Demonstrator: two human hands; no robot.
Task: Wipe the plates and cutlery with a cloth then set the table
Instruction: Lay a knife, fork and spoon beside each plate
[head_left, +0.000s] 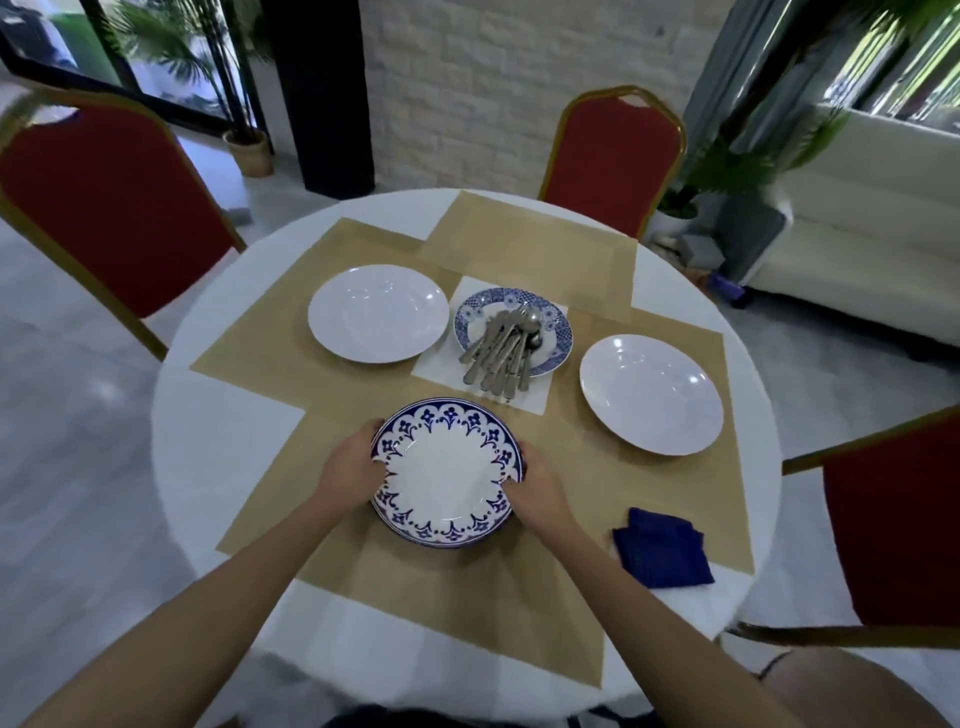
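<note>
We look down on a round white worktop (218, 441) that fills the middle of the frame. Three red chairs stand round it: one at upper left (104, 208), one at top centre (613, 156) and one at the right edge (893, 530). Tan placemats (467, 597) overlap across most of the surface.

Two plain white plates lie on the mats, one left of centre (378, 313) and one right of centre (651, 395), well apart. Below centre is the blue-patterned plate (447, 473). Our left hand (348, 467) grips its left rim and our right hand (537, 493) grips its right rim, each with the thumb over the top edge and the fingers curled beneath. A second blue rim shows just under its lower edge. We cannot tell whether the held plate rests on it or is lifted clear.

Between the white plates, a smaller blue-rimmed plate (483, 312) sits on a white napkin (436, 364). The cutlery (501, 353) is heaped on it, with the handles sticking out over its lower rim. A folded dark blue cloth (662, 553) lies on a mat at lower right, near our right forearm and apart from it.
</note>
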